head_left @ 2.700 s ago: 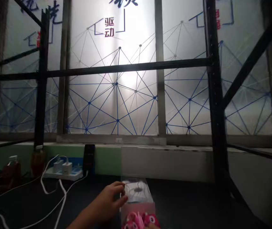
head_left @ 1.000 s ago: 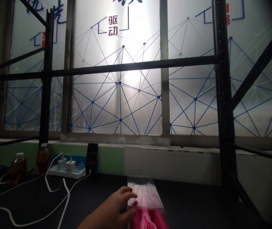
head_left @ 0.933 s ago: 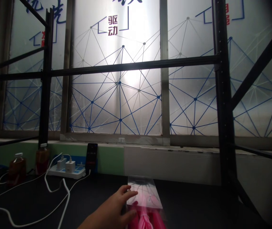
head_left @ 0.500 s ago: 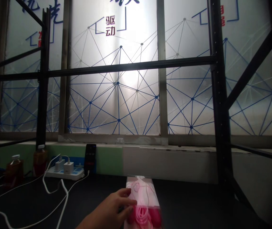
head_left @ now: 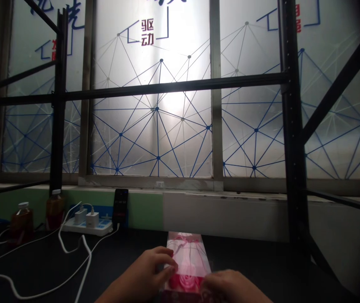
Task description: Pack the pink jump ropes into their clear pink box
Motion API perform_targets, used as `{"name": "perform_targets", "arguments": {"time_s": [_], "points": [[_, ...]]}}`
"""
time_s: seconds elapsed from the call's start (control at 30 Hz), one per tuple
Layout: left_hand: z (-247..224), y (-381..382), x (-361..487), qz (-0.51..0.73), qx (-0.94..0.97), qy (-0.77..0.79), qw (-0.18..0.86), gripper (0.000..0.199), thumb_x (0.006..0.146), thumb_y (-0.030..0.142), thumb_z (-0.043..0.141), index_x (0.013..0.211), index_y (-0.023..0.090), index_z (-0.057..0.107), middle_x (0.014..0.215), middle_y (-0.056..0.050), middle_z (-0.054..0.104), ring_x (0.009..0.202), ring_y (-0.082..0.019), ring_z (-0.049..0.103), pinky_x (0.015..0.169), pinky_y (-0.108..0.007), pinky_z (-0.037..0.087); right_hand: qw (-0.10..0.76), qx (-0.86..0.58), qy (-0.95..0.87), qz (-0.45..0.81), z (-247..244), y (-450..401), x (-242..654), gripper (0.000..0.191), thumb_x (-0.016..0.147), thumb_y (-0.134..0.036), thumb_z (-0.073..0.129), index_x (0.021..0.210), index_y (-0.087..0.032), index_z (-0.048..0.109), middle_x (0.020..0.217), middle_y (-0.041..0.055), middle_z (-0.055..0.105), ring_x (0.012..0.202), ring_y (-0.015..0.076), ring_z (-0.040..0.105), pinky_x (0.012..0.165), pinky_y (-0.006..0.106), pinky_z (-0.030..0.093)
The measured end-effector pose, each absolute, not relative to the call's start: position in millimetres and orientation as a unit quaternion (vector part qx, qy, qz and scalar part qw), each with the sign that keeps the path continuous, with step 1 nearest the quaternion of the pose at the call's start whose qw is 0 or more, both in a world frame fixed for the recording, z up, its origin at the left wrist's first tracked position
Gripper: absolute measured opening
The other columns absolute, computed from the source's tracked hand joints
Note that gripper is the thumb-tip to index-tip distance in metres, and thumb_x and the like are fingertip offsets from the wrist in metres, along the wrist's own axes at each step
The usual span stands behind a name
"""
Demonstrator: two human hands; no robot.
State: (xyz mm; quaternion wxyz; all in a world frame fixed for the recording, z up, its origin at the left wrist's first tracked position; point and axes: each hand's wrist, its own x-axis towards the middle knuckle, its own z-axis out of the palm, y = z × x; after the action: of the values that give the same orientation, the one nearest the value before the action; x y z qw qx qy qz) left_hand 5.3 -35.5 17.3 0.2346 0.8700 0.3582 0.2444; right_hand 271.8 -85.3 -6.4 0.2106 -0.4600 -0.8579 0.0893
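A long pink-and-white package (head_left: 189,256) with a shiny clear cover lies on the black tabletop in front of me. Inside its near end I see a coiled pink cord (head_left: 186,283); thin strands run along the pale part. My left hand (head_left: 154,267) rests at the package's left edge, fingers stretched apart, fingertips touching the side. At the near right corner my right hand (head_left: 227,284) has its fingers curled in against the package. Its fingertips are partly hidden and slightly blurred.
A power strip (head_left: 88,227) with white chargers stands at the back left, and white cables (head_left: 38,293) loop across the table. Behind it a phone (head_left: 120,209) leans upright. Two bottles (head_left: 54,210) stand further left. Dark rack posts (head_left: 295,168) rise before the frosted windows.
My right hand has come in from below to the package's near right corner. The deep pink handle shapes and cord at the near end are now less exposed. My left hand stays almost still.
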Motion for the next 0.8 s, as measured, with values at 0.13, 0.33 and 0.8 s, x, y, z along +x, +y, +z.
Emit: {"name": "perform_targets", "arguments": {"time_s": [0.13,0.33,0.8], "points": [[17.5,-33.3,4.2,0.253,0.865,0.356,0.248,0.027,0.096,0.034,0.056,0.105,0.024,0.079,0.136,-0.006,0.063,0.123,-0.028,0.060,0.098,-0.034,0.049,0.260,-0.581,-0.760,0.127,3.5,-89.3,274.8,0.024,0.067,-0.029,0.083,0.076,-0.021,0.063,0.084,0.0030,0.074,0.075,0.0227,0.065,0.062,0.028,0.040],[19.9,-40.5,-0.3,0.206,0.877,0.357,0.245,0.050,0.075,0.040,0.083,0.122,0.027,0.070,0.151,-0.006,0.050,0.133,-0.032,0.052,0.108,-0.036,0.043,0.269,-0.585,-0.745,0.177,-16.8,-77.2,280.6,0.026,0.083,-0.039,0.067,0.099,-0.020,0.060,0.092,0.0076,0.072,0.082,0.0274,0.067,0.069,0.034,0.045],[17.4,-43.1,6.5,0.195,0.865,0.423,0.184,0.029,0.089,0.031,0.064,0.117,0.026,0.069,0.090,0.000,0.065,0.076,-0.019,0.062,0.064,-0.024,0.043,0.302,-0.553,-0.763,0.141,-19.0,-74.3,274.4,0.024,0.082,-0.018,0.065,0.105,-0.021,0.066,0.076,0.0014,0.073,0.068,0.0203,0.066,0.060,0.027,0.042]]}}
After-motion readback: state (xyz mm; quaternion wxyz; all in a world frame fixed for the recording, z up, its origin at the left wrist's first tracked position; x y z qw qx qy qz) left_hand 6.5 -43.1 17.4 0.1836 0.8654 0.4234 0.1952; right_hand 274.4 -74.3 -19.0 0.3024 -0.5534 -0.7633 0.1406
